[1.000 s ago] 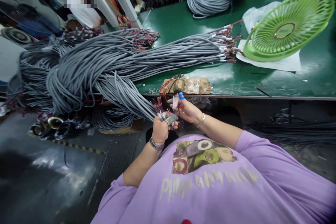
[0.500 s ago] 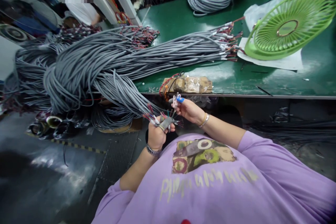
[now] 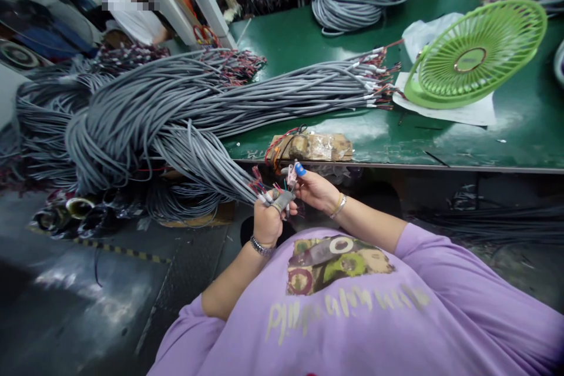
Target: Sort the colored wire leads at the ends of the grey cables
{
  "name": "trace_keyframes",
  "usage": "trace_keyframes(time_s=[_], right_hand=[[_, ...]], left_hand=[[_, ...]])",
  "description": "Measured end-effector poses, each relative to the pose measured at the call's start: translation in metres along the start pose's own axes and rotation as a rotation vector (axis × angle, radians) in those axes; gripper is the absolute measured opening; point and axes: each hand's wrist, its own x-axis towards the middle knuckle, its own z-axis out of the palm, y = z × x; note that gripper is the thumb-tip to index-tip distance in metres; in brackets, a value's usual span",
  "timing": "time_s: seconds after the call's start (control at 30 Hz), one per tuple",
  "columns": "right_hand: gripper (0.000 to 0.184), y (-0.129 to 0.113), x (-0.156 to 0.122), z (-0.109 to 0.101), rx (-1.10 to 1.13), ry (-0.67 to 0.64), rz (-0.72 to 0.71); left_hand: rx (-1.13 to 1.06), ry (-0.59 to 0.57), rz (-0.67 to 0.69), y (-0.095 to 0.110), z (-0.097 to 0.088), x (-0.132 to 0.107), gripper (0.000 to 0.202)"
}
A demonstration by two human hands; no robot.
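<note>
Left hand (image 3: 268, 224): being kept closed around the near ends of a bundle of grey cables (image 3: 211, 158), with coloured wire ends (image 3: 257, 178) being exposed beside the fingers; a metal wristband (image 3: 261, 247) is being worn.

Right hand (image 3: 318, 192): being held just beside the left, fingers being drawn together near the wires; whether one is being pinched cannot be told. A blue cover (image 3: 300, 169) is being worn on one digit, a bracelet (image 3: 341, 205) on the wrist.

Bundle: being draped over the near edge of the green counter (image 3: 291, 29), between a large cable heap (image 3: 118, 117) at left and the left hand.

Board (image 3: 332, 147), wooden: being supported at the near edge, just beyond the hands; red and black leads are being gathered at its left end.

Cable row (image 3: 282, 94): being stretched rightward from the heap.

Fan (image 3: 471, 60), green: being stood at right, white paper (image 3: 478, 113) being partly covered by it.

Coil (image 3: 361, 0), grey: being carried at the far side.

Person in white (image 3: 136, 22): being partly hidden, far left.
</note>
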Motion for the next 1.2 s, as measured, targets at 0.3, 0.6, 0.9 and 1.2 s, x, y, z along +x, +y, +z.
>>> trace_keyframes(time_s=[0.3,0.6,0.9,1.2], right_hand=[[0.029,0.003,0.003,-0.002,-0.006,0.010,-0.008],[0.036,0.004,0.002,-0.002,-0.023,-0.043,-0.031],[0.043,0.006,0.000,0.001,-0.041,-0.021,-0.005],[0.051,-0.010,-0.021,-0.011,-0.243,-0.146,0.201]], left_hand=[[0.027,0.033,-0.009,-0.002,0.001,0.000,0.025],[0.032,0.039,-0.036,0.000,0.003,0.002,0.029],[0.052,0.017,-0.036,0.001,0.003,-0.002,0.029],[0.068,-0.015,0.023,-0.006,-0.014,-0.014,0.025]])
